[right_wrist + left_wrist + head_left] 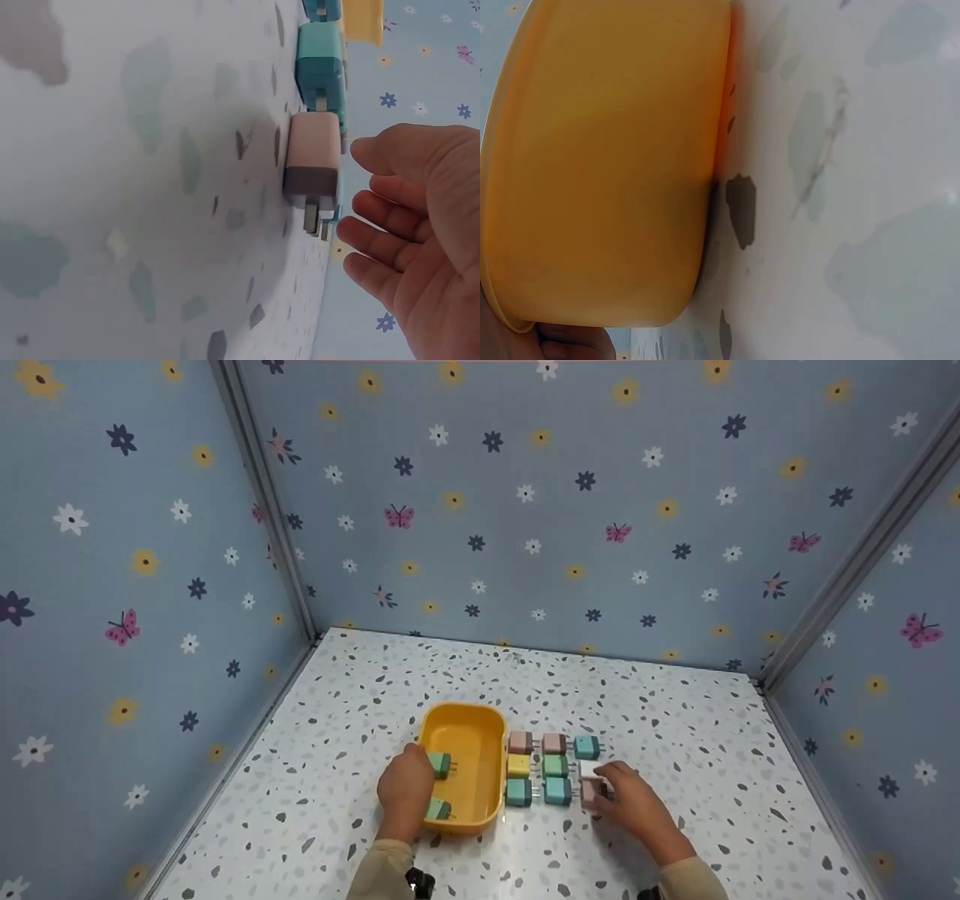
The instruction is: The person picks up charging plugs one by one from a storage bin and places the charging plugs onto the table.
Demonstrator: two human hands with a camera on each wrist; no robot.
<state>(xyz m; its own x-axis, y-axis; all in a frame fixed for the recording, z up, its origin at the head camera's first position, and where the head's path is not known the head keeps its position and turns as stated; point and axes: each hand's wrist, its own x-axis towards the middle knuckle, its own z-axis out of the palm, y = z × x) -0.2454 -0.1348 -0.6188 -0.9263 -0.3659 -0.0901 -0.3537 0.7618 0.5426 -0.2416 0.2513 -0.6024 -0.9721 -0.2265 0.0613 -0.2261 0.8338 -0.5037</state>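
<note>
My left hand [406, 789] grips the left rim of a yellow plastic basin [466, 739]. Inside the basin lie two green plug adapters, one farther back [439, 765] and one near the front [437, 809]. Just right of the basin, more adapters stand in three rows of three. My right hand [632, 801] hovers at the right end of the rows, beside a white adapter [589, 769] and a pink adapter [313, 150]. In the right wrist view its fingers are loosely bent and apart from the pink adapter, with nothing held.
The back row has two pink adapters [520, 742] and a teal one [586, 747]. A yellow [518, 766] and a green adapter [555, 766] sit in the middle row, two teal ones [557, 791] in front. Flowered panels [525, 510] wall the speckled table [660, 712].
</note>
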